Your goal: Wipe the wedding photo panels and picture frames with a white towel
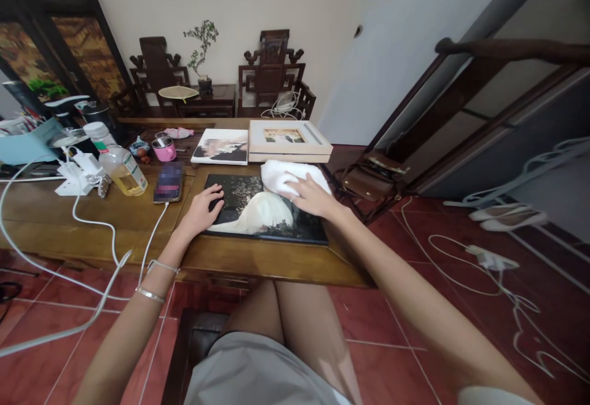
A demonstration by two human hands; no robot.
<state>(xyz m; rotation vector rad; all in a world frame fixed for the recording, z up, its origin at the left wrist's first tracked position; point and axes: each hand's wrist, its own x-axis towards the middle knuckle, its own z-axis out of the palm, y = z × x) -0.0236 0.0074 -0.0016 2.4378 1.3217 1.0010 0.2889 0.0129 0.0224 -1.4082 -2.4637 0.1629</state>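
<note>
On the brown wooden worktop [92, 220], the left hand [203, 208] rests open, holding nothing, on the left edge of the flat dark picture board [239, 193]. The right hand [311, 196] presses flat on a white cloth [279, 174] on the board. A pale wooden frame [288, 137] sits just behind, and a dark phone [168, 182] lies to the left.

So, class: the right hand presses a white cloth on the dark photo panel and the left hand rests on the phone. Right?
No. The head view shows the left hand on the dark photo panel; the phone lies beside it. The right hand does press the white cloth.
</note>
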